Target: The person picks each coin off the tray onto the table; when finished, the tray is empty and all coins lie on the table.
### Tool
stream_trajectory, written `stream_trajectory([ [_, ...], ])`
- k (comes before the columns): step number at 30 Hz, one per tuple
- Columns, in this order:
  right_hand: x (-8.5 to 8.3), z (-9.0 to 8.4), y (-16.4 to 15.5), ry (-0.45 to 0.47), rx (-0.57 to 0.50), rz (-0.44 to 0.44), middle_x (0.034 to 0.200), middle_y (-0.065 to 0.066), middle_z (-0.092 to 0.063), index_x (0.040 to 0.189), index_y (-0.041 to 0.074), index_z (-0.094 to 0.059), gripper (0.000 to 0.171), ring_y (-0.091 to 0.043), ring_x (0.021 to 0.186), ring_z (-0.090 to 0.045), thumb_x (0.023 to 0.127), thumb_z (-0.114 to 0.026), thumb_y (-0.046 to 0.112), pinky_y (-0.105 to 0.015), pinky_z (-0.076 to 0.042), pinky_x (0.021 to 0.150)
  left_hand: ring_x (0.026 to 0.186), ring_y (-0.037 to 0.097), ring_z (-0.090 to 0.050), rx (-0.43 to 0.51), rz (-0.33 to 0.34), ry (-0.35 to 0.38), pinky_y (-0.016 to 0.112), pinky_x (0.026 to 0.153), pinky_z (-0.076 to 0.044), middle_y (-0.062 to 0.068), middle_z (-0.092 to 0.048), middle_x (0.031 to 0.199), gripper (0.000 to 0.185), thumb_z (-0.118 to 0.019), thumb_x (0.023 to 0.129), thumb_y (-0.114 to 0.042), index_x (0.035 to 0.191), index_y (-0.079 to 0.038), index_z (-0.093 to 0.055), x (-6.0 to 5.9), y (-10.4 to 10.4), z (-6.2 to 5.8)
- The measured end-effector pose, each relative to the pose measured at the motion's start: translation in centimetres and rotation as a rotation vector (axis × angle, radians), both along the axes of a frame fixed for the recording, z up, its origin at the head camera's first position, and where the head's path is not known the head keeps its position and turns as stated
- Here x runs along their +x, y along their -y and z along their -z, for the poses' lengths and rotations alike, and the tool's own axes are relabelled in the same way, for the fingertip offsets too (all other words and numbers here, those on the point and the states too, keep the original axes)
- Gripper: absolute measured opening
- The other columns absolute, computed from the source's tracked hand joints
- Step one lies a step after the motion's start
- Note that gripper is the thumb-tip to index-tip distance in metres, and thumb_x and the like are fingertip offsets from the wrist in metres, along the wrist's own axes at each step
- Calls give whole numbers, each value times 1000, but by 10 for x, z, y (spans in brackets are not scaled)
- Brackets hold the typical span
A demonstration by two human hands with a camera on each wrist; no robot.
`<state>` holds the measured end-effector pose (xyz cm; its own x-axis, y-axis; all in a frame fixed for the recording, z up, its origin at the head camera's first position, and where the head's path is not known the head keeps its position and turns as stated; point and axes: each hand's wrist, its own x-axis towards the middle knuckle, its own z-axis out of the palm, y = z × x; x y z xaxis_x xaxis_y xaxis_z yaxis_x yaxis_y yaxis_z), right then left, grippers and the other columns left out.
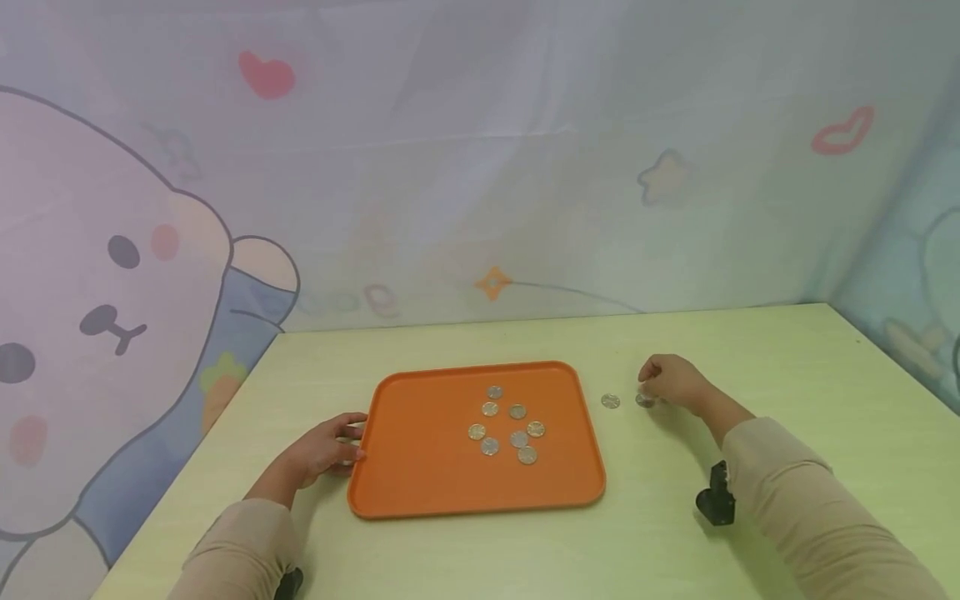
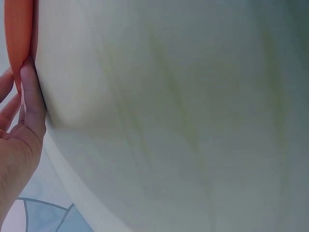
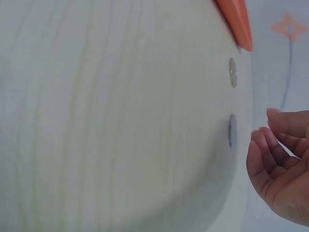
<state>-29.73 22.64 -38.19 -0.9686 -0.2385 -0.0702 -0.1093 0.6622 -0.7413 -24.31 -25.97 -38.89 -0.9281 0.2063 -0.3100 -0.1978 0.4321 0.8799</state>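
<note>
An orange tray (image 1: 420,450) lies on the table, with several coins (image 1: 490,446) scattered over its right half. My left hand (image 1: 322,450) holds the tray's left rim, fingertips touching the edge; in the left wrist view one digit of that hand (image 2: 21,125) reaches along the tray's lower edge while others lie on its upper side. To the right of the tray, two coins rest on the table. My right hand (image 1: 671,383) hovers at the farther coin (image 1: 644,400), and the nearer coin (image 1: 611,401) lies beside it. In the right wrist view, a gap separates thumb from fingers.
The pale table (image 1: 465,558) extends around the tray. Behind it hangs a printed cloth (image 1: 480,183), with a cartoon bear on the left. A black wrist device (image 1: 717,497) sits beneath the right sleeve.
</note>
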Motion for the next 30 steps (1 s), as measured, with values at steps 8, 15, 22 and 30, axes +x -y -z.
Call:
stream_trajectory([
  [8, 3, -9, 14, 28, -128, -50, 89, -13, -51, 101, -11, -46, 23, -26, 83, -51, 83, -49, 5, -35, -45, 69, 83, 18, -52, 17, 1, -7, 36, 71, -47, 26, -32, 120, 59, -52, 79, 8, 131, 5, -24, 1, 1, 1],
  [15, 10, -15, 32, 70, -204, -75, 89, -12, -51, 103, -10, -45, 26, -30, 85, -51, 83, -52, 6, -37, -44, 73, 84, 18, -51, 16, 15, -2, 36, 71, -47, 26, -30, 121, 60, -53, 80, 6, 131, 5, -23, 0, 2, 3],
  [22, 15, -17, 47, 76, -255, -125, 87, -11, -51, 102, -10, -45, 27, -30, 86, -52, 83, -54, 8, -39, -44, 74, 84, 18, -51, 22, 21, -12, 36, 71, -47, 25, -30, 120, 59, -53, 80, 5, 131, 4, -23, 0, 4, 4],
  [30, 20, -15, 64, 98, -264, -149, 87, -10, -54, 101, -8, -48, 26, -28, 85, -53, 81, -55, 7, -37, -44, 72, 85, 18, -52, 34, 32, -13, 36, 72, -47, 26, -29, 121, 60, -53, 80, 4, 132, 5, -22, 0, 4, 4],
])
